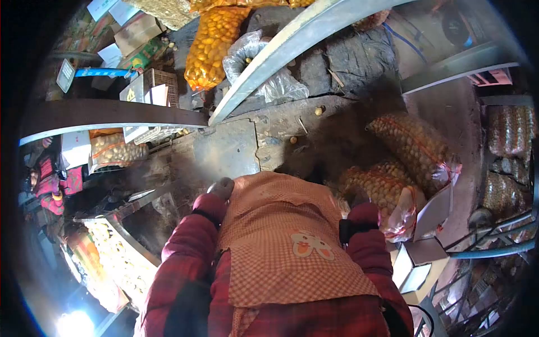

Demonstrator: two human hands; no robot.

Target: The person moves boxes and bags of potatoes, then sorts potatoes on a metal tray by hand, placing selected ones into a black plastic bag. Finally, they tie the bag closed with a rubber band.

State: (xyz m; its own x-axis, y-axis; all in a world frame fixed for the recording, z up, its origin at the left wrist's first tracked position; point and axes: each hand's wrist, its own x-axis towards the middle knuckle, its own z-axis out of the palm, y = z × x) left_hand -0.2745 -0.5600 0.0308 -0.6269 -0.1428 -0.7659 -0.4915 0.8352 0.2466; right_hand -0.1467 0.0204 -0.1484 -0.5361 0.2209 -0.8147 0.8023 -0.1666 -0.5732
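My left hand (222, 188), in a grey glove, is beside the left edge of my checked apron (292, 224); its fingers are hidden. On the other side my right hand (358, 197), dark and in shadow past the sleeve cuff, is close to a mesh sack of potatoes (382, 191). That sack lies on the floor with clear plastic (401, 216) at its near end. Behind it leans another full mesh sack (412, 149), its tied end pointing right. What the right hand grips, if anything, I cannot tell.
Curved metal bars (281, 50) cross overhead. A metal plate (227, 146) lies on the floor ahead. An orange sack (216, 45) and a clear plastic bag (264, 67) are farther off. Potatoes fill a lit trough (120, 258) at left, near another person (56, 182).
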